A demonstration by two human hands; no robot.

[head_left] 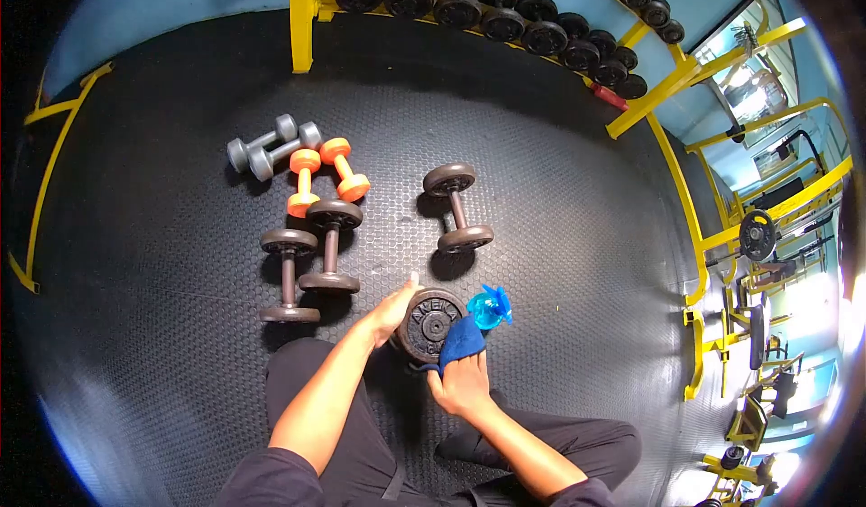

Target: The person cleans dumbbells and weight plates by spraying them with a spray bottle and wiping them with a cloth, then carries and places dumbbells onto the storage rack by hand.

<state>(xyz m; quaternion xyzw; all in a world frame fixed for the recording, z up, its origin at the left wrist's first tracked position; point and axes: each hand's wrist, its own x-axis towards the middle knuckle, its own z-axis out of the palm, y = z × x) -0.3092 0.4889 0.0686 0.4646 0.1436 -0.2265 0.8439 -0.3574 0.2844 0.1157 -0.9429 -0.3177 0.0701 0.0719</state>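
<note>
Blue cloth (464, 339) is bunched in the right hand (465, 386), against a lettered dark dumbbell (426, 319) by the person's legs (577, 435); the left hand (391, 315) holds its left edge. A translucent blue spray bottle (488, 310) is just beside the cloth. The black floor (180, 327) ahead bears another dark dumbbell (458, 207) and, leftward, orange dumbbells (305, 180) and grey dumbbells (262, 163).

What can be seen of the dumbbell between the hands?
The dumbbell shows one round, dark, metal-looking end with raised lettering, facing the camera; its bar is hidden. The left hand touches its left edge; the right hand holds a blue cloth against its lower right. Whether it rests on the floor is unclear.
</note>
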